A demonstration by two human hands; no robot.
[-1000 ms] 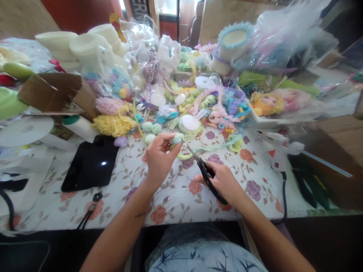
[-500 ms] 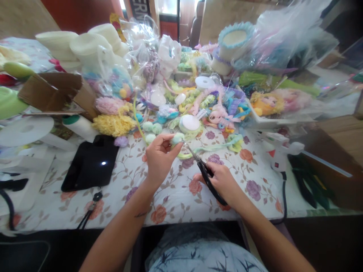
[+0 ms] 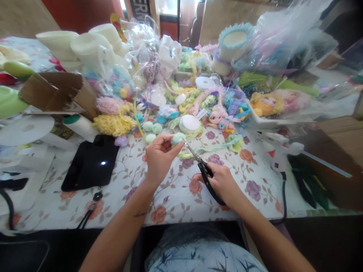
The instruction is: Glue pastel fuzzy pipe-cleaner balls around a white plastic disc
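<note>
Between the thumb and fingers of my left hand (image 3: 161, 158) is a small pale green pompom (image 3: 178, 138). My right hand (image 3: 222, 181) grips black-handled scissors (image 3: 206, 173), their blades pointing up and left. The tips touch or nearly touch the pompom's right edge; I cannot tell whether fibre lies between them. Just behind the pompom is a round white disc (image 3: 190, 122) on pale green material. More green pompoms (image 3: 152, 127) lie beyond my left hand. A pale green strip (image 3: 215, 146) stretches across the cloth behind the scissors.
A black tablet (image 3: 90, 164) lies at the left, near a cardboard box (image 3: 56, 92) and a white thread cone (image 3: 81, 127). A white glue gun (image 3: 279, 149) with a cord and green-handled pliers (image 3: 307, 181) are at the right. Dolls and coloured trims (image 3: 218, 115) are heaped behind.
Hardly anything differs. The scissors and the pompom have shifted very slightly, and both hands keep their holds.
</note>
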